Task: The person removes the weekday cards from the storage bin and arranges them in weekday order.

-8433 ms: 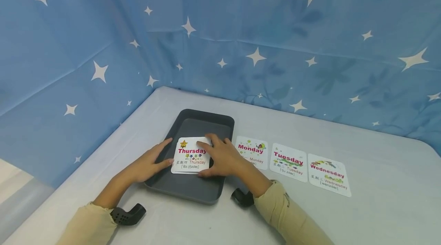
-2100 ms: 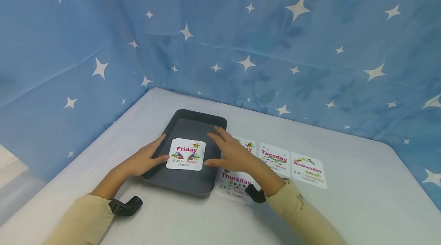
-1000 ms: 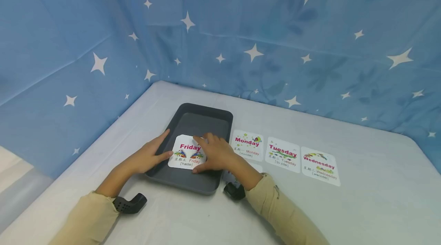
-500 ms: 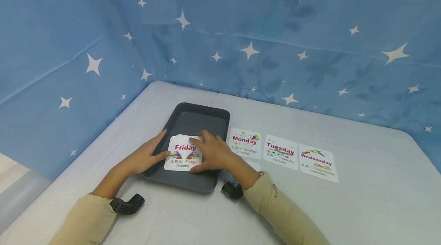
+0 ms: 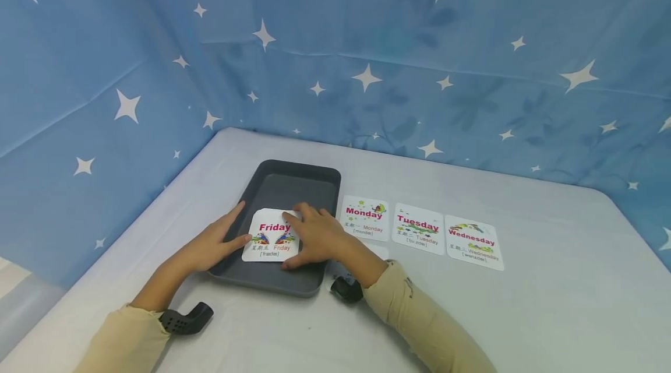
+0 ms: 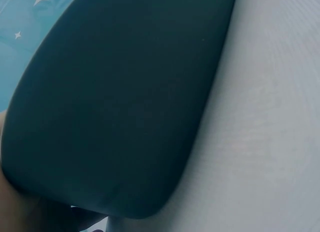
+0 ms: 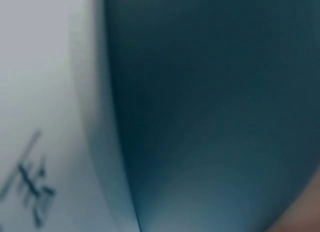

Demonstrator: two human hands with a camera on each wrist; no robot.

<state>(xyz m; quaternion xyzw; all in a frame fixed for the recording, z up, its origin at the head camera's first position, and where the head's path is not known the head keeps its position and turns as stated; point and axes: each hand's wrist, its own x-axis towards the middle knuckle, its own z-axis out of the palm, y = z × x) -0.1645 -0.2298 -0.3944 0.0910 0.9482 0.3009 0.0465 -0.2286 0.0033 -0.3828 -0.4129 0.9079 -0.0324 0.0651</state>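
Observation:
In the head view, a white square flashcard (image 5: 270, 239) printed "Friday" lies over the near part of a dark grey tray (image 5: 285, 180). My right hand (image 5: 317, 239) holds the card from its right side, index finger over the upper right corner and thumb at the lower right. At the tray's left side, my left hand (image 5: 209, 245) rests with fingers spread, its thumb reaching the card's left edge. Another flashcard (image 5: 335, 274) lies right of the tray, mostly covered by my right forearm. The tray's wall (image 6: 115, 101) fills much of the left wrist view.
A row of flashcards extends right of the tray: Monday (image 5: 364, 218), Tuesday (image 5: 417, 228) and Wednesday (image 5: 474, 242). They lie on a white-covered table (image 5: 550, 291). Behind it hangs a blue star-patterned curtain (image 5: 393, 41).
The Thursday card was on top in the tray 8.4 s ago; it later lay right of the tray, with Friday showing inside. My right hand has since moved from beside the Friday card onto it.

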